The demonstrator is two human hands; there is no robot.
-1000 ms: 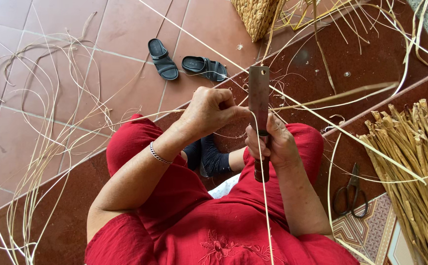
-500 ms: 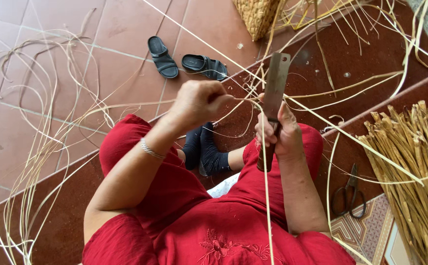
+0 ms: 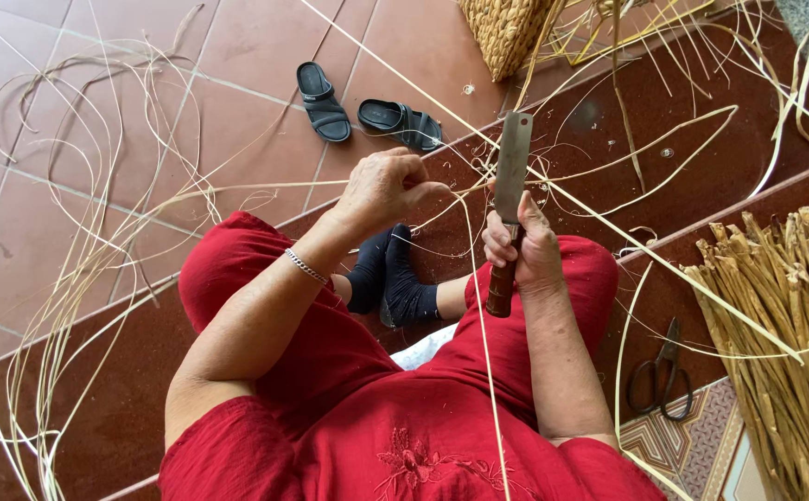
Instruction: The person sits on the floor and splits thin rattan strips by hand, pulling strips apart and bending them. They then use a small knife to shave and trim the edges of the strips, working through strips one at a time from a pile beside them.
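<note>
Black sandals: two; hands: right grips one knife.

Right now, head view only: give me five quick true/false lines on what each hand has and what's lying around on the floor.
1. The right hand grips a flat-bladed knife by its wooden handle, blade pointing away. True.
2. The left hand holds the scissors. False: it pinches a thin pale strip; the scissors lie on the floor at the person's right.
3. Two black sandals sit on the tiles ahead. True.
4. A bundle of dried stalks lies at the person's left. False: it is at the right.
5. The left wrist wears a bracelet. True.
</note>
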